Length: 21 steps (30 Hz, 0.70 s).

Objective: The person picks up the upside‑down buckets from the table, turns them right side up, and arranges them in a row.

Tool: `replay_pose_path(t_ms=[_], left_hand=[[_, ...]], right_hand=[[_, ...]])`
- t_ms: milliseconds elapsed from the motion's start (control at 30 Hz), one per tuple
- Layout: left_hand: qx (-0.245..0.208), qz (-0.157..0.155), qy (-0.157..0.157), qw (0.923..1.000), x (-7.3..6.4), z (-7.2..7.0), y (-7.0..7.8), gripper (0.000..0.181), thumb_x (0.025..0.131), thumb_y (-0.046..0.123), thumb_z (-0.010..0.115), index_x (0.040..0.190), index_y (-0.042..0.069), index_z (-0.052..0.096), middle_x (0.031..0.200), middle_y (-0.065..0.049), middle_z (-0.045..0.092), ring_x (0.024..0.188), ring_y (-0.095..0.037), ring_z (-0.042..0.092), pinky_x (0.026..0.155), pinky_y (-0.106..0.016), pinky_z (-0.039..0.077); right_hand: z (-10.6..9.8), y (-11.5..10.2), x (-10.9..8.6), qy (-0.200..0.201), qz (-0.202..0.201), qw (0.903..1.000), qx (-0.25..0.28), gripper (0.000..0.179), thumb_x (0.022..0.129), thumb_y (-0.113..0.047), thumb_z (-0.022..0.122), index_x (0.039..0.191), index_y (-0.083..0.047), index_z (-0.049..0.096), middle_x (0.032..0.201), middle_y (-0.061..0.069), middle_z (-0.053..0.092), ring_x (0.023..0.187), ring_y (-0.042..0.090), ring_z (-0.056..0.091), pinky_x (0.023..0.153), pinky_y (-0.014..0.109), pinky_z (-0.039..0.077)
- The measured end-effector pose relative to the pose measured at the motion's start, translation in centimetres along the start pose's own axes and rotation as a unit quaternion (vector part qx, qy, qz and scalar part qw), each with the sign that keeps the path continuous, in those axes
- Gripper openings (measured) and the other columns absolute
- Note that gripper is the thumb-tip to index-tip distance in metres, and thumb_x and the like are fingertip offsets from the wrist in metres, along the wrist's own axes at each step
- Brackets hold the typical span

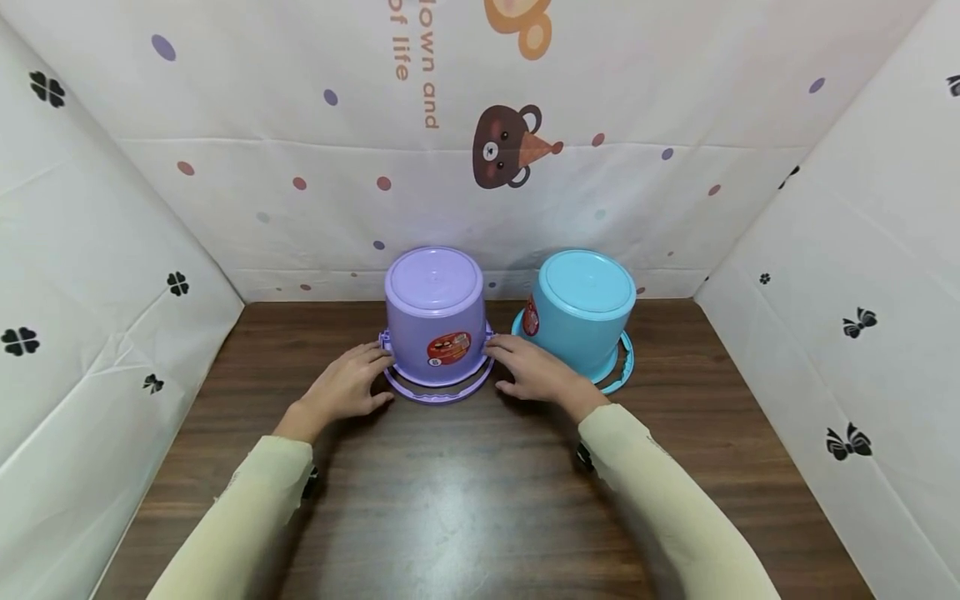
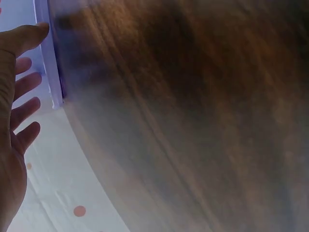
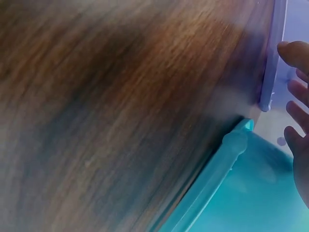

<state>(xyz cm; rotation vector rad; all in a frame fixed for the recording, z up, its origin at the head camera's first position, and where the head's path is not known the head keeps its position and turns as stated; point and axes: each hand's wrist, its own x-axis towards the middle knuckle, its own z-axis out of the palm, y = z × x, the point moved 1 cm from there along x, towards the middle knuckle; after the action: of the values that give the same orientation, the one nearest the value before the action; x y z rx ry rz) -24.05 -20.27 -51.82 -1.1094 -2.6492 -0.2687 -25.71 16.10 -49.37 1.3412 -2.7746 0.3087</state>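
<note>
Upside down on the wooden table stands a purple bucket (image 1: 435, 333), its base up and a round red label facing me. The bucket's purple handle (image 1: 438, 397) lies around the front of the rim. At its left side is my left hand (image 1: 348, 383), fingers spread and fingertips right at the handle joint. My right hand (image 1: 536, 371) mirrors it on the right side, fingers extended beside the rim, thumb apart. Just behind the right hand, a turquoise bucket (image 1: 581, 312) also stands upside down. In the right wrist view the purple rim (image 3: 274, 58) lies close to my thumb.
The brown table (image 1: 442, 500) reaches back to a white patterned sheet (image 1: 337, 217) hung behind the buckets. White sheets also rise at the left (image 1: 97, 333) and right (image 1: 825, 292). The turquoise handle (image 1: 618, 379) sticks out at that bucket's lower right.
</note>
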Motion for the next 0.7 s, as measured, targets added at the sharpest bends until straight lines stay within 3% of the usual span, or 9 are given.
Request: replay_pose_path(t_ms=[367,700], left_hand=[[0.003,-0.017,-0.046,0.9988,0.3,0.2,-0.3,0.054,0.082,0.032,0.085,0.123,0.000,0.071,0.126,-0.018,0.071,0.129,-0.041,0.061,0.111,-0.058,0.046],[0.000,-0.011,-0.044,0.9990,0.7,0.4,-0.3,0.047,0.082,0.029,0.085,0.118,0.000,0.074,0.120,-0.017,0.073,0.126,-0.041,0.062,0.111,-0.059,0.046]], right_hand=[[1.5,0.6,1.2,-0.025,-0.005,0.9979,-0.059,0.053,0.091,-0.026,0.079,0.135,-0.003,0.064,0.142,0.017,0.061,0.139,0.035,0.052,0.121,0.046,0.038],[1.7,0.7,1.4,-0.033,0.003,0.9978,-0.058,0.048,0.091,-0.023,0.078,0.134,-0.005,0.065,0.138,0.014,0.064,0.138,0.032,0.054,0.120,0.047,0.039]])
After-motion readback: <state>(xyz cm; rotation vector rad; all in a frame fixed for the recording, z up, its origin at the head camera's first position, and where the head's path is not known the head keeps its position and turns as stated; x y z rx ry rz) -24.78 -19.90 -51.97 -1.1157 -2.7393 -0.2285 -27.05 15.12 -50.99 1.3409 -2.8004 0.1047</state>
